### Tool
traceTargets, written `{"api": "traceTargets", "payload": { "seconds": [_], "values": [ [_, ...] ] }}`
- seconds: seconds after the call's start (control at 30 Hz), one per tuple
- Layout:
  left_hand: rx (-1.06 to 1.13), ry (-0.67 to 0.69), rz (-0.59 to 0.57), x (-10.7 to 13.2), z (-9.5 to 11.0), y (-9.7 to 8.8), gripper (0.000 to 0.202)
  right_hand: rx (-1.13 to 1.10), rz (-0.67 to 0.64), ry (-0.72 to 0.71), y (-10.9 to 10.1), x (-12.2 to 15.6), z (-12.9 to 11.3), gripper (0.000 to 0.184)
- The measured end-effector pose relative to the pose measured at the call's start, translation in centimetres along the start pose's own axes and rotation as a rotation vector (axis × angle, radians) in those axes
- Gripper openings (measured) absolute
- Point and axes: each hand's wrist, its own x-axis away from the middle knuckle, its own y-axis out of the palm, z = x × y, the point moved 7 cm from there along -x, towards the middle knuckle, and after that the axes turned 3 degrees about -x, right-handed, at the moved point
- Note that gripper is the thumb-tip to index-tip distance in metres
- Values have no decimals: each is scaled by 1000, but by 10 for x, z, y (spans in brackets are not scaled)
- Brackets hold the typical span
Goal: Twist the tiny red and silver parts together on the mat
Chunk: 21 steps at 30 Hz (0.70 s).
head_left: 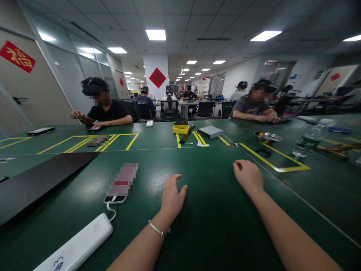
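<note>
My left hand [172,197] rests on the green table [214,210], fingers curled downward and the thumb apart, nothing visible in it. A bracelet circles that wrist. My right hand [248,175] lies further right, closed, with a small red-tipped thing [238,163] showing at its fingertips; what it is I cannot make out. A phone [122,182] with a cable lies left of my left hand, and a white power bank [77,244] sits nearer the front edge.
A black board [36,180] lies at left. Further back are a yellow bin [181,129], a grey box [210,132], a metal bowl [263,136] and a water bottle [311,137]. Yellow tape marks zones. Two people sit across the table; others work behind them.
</note>
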Motion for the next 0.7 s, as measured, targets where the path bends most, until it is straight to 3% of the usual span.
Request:
{"api": "traceTargets", "payload": {
  "seconds": [0.07,0.17,0.3,0.43,0.53,0.6,0.7],
  "values": [
    [-1,-11,-13,-1,-2,1,33,226,0,121,-11,-12,54,35],
    [-10,18,-80,0,1,6,25,313,-97,406,-17,-10,125,38],
    [-16,22,-137,2,3,8,20,299,-163,582,-17,2,159,39],
    [-5,8,-148,2,2,9,22,295,-172,634,-13,6,161,48],
    [-3,3,-156,1,0,10,24,328,-75,630,-15,6,148,58],
    [6,-9,-162,1,-1,11,27,339,56,507,-17,3,121,56],
    [33,-48,-172,2,-5,14,34,243,139,142,-6,0,50,47]
  ]
}}
